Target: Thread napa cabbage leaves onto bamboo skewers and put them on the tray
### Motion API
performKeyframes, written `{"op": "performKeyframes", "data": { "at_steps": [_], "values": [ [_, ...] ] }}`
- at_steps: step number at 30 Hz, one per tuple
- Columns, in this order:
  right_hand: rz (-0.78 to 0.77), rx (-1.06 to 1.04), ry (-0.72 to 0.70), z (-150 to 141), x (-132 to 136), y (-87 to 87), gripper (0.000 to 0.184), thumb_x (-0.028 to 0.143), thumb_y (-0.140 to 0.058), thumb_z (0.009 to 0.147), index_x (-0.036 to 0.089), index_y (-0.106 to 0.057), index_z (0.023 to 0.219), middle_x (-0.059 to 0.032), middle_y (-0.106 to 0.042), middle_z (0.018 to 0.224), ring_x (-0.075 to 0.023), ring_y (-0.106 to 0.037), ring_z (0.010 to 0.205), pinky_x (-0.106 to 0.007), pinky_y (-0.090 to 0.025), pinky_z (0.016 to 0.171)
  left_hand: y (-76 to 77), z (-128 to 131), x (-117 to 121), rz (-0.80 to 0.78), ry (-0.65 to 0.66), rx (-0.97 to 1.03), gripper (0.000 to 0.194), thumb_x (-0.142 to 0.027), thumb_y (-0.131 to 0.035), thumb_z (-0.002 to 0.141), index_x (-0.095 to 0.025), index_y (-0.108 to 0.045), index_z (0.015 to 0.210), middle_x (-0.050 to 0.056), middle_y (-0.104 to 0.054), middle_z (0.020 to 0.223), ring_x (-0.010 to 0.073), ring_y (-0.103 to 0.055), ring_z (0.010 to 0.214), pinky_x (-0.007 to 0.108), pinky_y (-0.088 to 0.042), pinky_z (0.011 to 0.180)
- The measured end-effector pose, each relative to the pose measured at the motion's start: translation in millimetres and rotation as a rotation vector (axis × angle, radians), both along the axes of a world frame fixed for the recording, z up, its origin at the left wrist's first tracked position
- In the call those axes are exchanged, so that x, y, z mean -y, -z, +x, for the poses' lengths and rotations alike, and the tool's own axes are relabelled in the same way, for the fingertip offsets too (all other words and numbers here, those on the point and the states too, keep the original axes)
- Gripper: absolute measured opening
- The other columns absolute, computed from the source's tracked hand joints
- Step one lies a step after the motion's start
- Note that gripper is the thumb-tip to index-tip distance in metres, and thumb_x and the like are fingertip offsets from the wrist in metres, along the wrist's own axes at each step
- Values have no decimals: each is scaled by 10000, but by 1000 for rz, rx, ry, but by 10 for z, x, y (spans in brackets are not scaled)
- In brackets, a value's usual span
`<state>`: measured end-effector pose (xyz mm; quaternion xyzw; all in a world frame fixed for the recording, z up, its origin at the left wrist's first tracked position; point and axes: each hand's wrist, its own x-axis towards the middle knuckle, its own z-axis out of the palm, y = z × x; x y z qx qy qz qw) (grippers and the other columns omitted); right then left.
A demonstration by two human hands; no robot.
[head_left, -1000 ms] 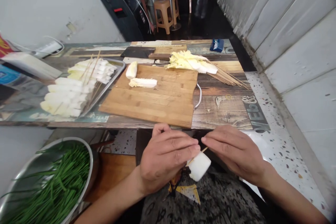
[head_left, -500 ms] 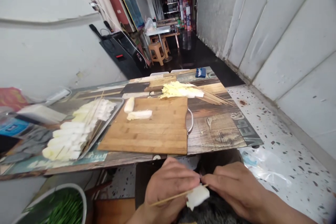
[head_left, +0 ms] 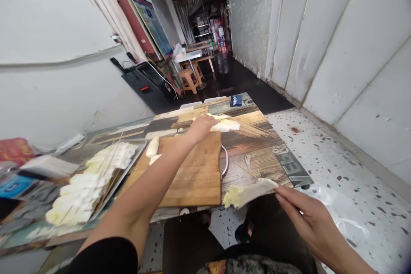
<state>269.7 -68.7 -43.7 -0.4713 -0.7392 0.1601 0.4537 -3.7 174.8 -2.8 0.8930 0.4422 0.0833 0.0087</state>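
My right hand [head_left: 305, 207] pinches a thin wooden skewer and the white end of a pale cabbage leaf [head_left: 253, 192]. The leaf hangs level over the table's front edge, its yellow frilly end to the left. Part of the skewer [head_left: 245, 170] shows beyond it. My left hand [head_left: 202, 128] reaches over the board and touches the loose cabbage leaves [head_left: 226, 125] at its far edge. Its fingers are partly hidden, so their grip is unclear. On the cutting board [head_left: 192, 180] lie two rolled cabbage pieces, one [head_left: 152, 147] partly covering nothing, the other [head_left: 155, 159] mostly behind my left forearm.
A metal tray [head_left: 141, 150] at left bears rows of skewered cabbage rolls [head_left: 80, 190]. Bare skewers [head_left: 253, 128] lie beside the loose leaves, with a blue box [head_left: 236, 100] beyond. The board's metal handle [head_left: 225, 160] sticks out rightward. White napkins [head_left: 48, 165] lie far left.
My left hand has left the skewer near my lap and stretched forward to the loose leaves. My right hand has moved right and up, with the leaf now spread out on view.
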Motion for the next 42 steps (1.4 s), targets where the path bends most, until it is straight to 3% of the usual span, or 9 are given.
{"op": "performKeyframes", "data": {
  "at_steps": [7,15,20,23,26,32,35,38,42],
  "values": [
    [-32,1,20,177,-59,51,288,193,-503,919,227,-677,1146,-57,-727,1075,-177,-709,921,-207,-576,775,121,170,-454,-148,95,-78,190,-172,-599,809,-213,-709,959,63,-688,991,211,-555,1007,297,-384,902],
    [-5,-32,14,181,-141,67,319,171,-500,915,235,-651,1188,-59,-724,1086,-185,-703,944,-213,-576,769,-168,81,-378,-137,60,184,221,-304,-780,644,-183,-651,777,58,-692,900,213,-589,904,321,-402,890],
    [12,-54,-18,89,-116,-3,348,167,-502,914,254,-608,1234,1,-739,827,-118,-705,687,-148,-555,613,-362,97,135,-35,-99,615,259,-430,-616,807,-173,-607,832,43,-659,836,177,-592,776,288,-446,731],
    [56,-48,-86,38,-125,-56,363,149,-489,910,287,-611,1222,42,-671,665,-100,-649,555,-146,-523,525,-362,110,664,-248,-202,1149,287,-397,-727,723,-165,-626,860,8,-630,765,142,-576,706,251,-452,664],
    [153,24,-41,5,-148,-103,317,130,-534,884,275,-647,1142,1,-732,858,-137,-708,749,-176,-557,640,-261,72,1230,-522,-290,1438,339,-403,-756,711,-180,-628,932,-23,-593,735,114,-575,675,233,-469,645],
    [115,236,-95,-86,-181,-127,264,170,-513,917,211,-653,1137,-57,-737,1024,-193,-716,866,-257,-585,719,21,-119,1909,-751,-412,1471,459,-378,-753,738,-221,-604,1143,-26,-623,795,114,-616,648,232,-508,601],
    [62,286,-117,-153,-180,-122,260,196,-498,927,205,-667,1124,-54,-740,1021,-206,-720,856,-276,-594,685,120,-193,2019,-756,-503,1496,548,-341,-795,692,-214,-609,1191,-3,-678,819,100,-600,598,213,-489,551],
    [31,298,-117,-209,-163,-141,255,213,-502,923,209,-688,1097,-39,-743,1018,-204,-723,841,-278,-600,675,163,-226,2078,-761,-598,1545,447,-347,-832,636,-159,-697,1018,35,-717,789,107,-613,599,208,-474,566],
    [26,298,-135,-263,-131,-168,255,217,-496,925,220,-696,1083,-28,-746,1007,-191,-727,811,-274,-608,691,172,-227,2119,-773,-588,1631,404,-306,-859,596,-175,-735,958,33,-733,794,121,-640,711,215,-478,684]
  ]
}}
